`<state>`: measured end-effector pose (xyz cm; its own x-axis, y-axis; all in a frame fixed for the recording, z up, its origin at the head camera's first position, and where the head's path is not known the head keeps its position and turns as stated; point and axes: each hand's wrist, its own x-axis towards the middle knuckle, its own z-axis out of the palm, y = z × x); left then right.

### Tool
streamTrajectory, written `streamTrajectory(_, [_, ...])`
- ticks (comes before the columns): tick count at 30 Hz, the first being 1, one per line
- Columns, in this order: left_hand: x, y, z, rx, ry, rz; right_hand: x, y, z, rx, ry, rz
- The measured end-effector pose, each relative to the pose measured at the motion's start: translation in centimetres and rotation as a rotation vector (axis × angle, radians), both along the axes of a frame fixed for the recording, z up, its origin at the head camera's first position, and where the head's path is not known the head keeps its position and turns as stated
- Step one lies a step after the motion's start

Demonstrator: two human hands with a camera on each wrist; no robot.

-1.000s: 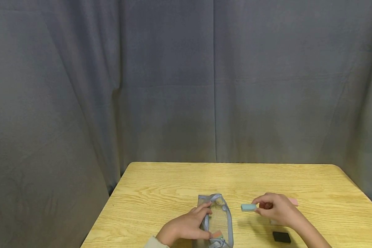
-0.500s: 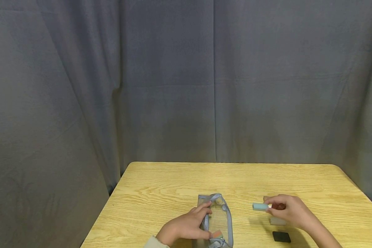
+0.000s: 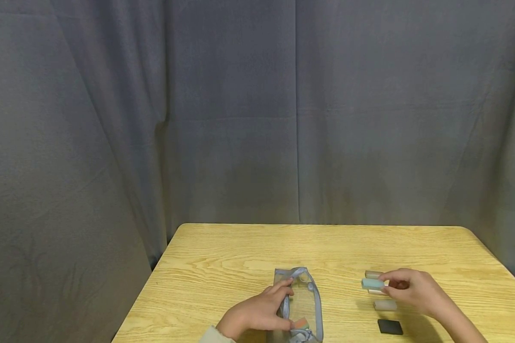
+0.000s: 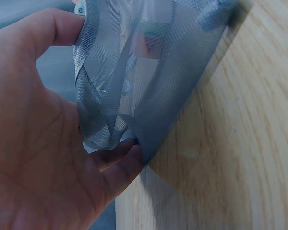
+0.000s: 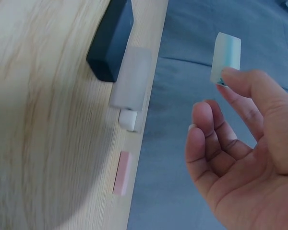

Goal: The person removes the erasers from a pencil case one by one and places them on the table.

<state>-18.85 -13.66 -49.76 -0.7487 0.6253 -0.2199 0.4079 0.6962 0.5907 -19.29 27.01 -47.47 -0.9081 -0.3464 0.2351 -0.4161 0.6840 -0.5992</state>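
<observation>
My right hand point(image 3: 414, 290) pinches a small light blue eraser point(image 3: 372, 284) between thumb and index finger, above the right side of the table. In the right wrist view the eraser point(image 5: 226, 57) points up from the fingertips, and the other fingers are curled below it. On the left, my left hand point(image 3: 259, 307) grips the edge of a see-through grey-blue mesh pouch point(image 3: 318, 309). In the left wrist view the thumb is at the pouch's upper rim and the other fingers are partly behind the mesh point(image 4: 168, 96). An orange and green block point(image 3: 301, 324) shows inside the pouch.
A black block point(image 3: 390, 327), a pale grey block point(image 3: 385, 305) and a tan block point(image 3: 373, 274) lie near the right hand. In the right wrist view a pink block point(image 5: 122, 173) lies by the table's edge. A grey curtain point(image 3: 257, 119) hangs behind the table.
My right hand has moved right with the light blue eraser, away from the pouch. The tan and pale grey blocks are now uncovered; the pink one is hidden in the head view. The left hand stays.
</observation>
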Motion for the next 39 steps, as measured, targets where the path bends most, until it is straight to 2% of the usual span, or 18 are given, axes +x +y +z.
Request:
streamTrajectory(18, [0.5,0.1,0.6,0.009,0.015,-0.018,-0.4,2.8,-0.1,0.034,0.012,-0.096])
streamTrajectory(26, [0.5,0.1,0.6,0.010,0.016,-0.019,-0.7,4.4,-0.2,0.053,-0.041,-0.131])
streamTrajectory(33, [0.4,0.0,0.5,0.004,0.017,-0.020,-1.2,6.1,-0.4,0.036,-0.128,-0.143])
streamTrajectory(39, [0.4,-0.1,0.4,-0.004,0.024,-0.018,-1.6,7.2,-0.9,0.036,-0.150,-0.151])
